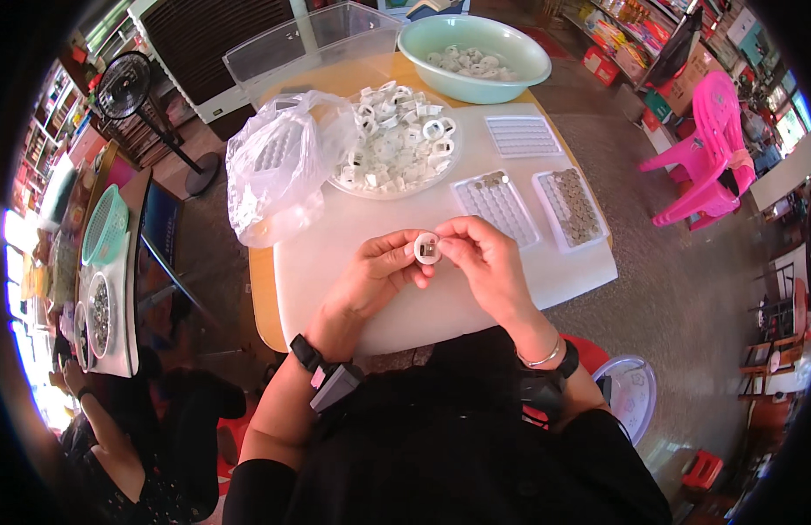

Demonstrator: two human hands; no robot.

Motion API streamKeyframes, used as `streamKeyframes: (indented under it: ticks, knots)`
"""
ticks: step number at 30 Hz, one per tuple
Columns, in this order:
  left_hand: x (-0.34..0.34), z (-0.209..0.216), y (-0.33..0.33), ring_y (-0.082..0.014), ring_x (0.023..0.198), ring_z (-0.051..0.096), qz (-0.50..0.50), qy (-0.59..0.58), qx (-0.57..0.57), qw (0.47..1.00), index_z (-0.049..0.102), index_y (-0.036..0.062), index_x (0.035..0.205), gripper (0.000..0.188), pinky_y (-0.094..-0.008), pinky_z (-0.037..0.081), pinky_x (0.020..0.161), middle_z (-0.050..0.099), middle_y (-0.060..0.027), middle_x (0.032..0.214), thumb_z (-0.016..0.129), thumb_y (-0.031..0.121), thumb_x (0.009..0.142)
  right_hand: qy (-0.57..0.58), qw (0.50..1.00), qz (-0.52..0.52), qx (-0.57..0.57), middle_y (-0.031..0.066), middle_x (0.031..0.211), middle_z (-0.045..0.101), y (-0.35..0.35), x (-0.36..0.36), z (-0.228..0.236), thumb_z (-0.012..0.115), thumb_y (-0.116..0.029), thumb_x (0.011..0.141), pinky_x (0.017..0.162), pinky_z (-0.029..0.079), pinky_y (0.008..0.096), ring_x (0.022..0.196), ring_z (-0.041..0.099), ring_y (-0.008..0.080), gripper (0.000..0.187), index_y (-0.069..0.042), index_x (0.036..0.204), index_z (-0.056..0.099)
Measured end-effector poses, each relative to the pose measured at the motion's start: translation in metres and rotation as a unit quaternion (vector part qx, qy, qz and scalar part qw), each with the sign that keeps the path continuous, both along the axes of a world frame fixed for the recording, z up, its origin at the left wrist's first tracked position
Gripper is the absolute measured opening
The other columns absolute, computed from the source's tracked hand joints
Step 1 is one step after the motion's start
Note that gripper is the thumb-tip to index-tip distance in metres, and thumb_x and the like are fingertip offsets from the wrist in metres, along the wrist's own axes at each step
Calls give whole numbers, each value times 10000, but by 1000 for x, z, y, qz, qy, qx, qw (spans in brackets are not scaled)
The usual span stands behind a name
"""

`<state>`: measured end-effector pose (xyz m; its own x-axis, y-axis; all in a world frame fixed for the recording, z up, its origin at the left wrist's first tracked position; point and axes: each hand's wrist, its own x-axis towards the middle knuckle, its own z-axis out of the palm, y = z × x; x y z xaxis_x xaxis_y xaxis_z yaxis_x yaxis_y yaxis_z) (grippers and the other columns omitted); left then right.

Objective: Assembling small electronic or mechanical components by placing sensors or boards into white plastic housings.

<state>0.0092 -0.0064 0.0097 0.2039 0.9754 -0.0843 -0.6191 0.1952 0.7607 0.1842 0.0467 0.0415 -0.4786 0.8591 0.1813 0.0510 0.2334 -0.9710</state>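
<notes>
White sheet-covered table (pixel 335 262) fills the centre of my view. At upper centre sits a pale green plastic basin (pixel 519 70) holding a few white parts. Below it, a clear round plate (pixel 370 185) is heaped with white plastic rings, so I judge most work remains. Of three white grid trays, the right tray (pixel 572 206) looks nearly full, the middle tray (pixel 495 207) barely started, the upper tray (pixel 522 136) unfilled. At centre, my left hand (pixel 375 276) and right hand (pixel 484 262) pinch one small white ring (pixel 427 248) between fingertips.
</notes>
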Motion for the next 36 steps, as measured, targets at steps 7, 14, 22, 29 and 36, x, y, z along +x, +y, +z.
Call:
streamKeyframes:
  ticks: [7,14,22,29,36]
  knots:
    - [-1,-6,0,-175,834,609,-2,-55,11,998,531,-54,1161,284,-275,512,709,603,-108,985,515,123,939,-85,984,-94,125,95,799,628,44,13,2,613,-62,841,622,473,301,671,599,188,78,2,884,624]
    - [-5,-7,0,-177,838,613,-5,-67,9,998,532,-51,1160,284,-279,520,707,604,-108,991,521,124,936,-228,918,-146,291,121,824,624,108,18,-27,594,-70,805,664,484,369,750,612,299,73,-32,832,651]
    - [-5,-2,-1,-175,842,608,-2,-55,6,998,531,-48,1176,307,-277,515,715,601,-105,1008,534,137,931,-285,889,-126,336,104,819,593,110,6,-40,584,-104,802,708,482,404,812,593,303,87,-59,817,657]
    - [-5,-6,0,-163,839,607,-34,-98,42,994,524,-50,1195,343,-262,522,709,600,-116,1026,556,153,920,-270,891,-115,348,106,805,580,108,10,-37,569,-93,802,679,478,413,801,586,306,74,-51,793,629]
    - [-7,-11,0,-172,851,613,-59,-145,79,984,502,-61,1213,379,-264,548,697,600,-142,1036,572,151,907,-243,887,-113,376,111,776,564,107,9,-37,568,-71,793,650,465,418,764,571,319,48,-40,762,588]
